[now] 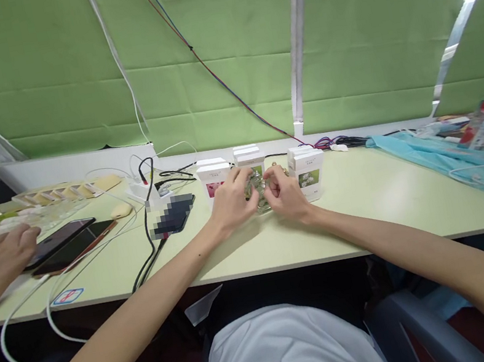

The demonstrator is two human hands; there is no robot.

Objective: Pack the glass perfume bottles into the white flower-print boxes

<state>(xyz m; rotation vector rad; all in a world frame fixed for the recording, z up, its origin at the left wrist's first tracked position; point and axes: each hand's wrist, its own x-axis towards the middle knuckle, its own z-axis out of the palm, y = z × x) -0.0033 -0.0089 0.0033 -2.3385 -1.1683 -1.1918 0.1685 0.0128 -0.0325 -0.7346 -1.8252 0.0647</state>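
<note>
- Counter [370, 214], center of frame: left hand [233, 200] and right hand [286, 193], fingers half-curled, flank clear container [264, 204]; whether gripped, cannot tell.
- Flower-printed white boxes [309, 176] stand nearby.

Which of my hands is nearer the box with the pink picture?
Left. Your left hand is at the box, covering part of it; your right hand is farther right.
</note>
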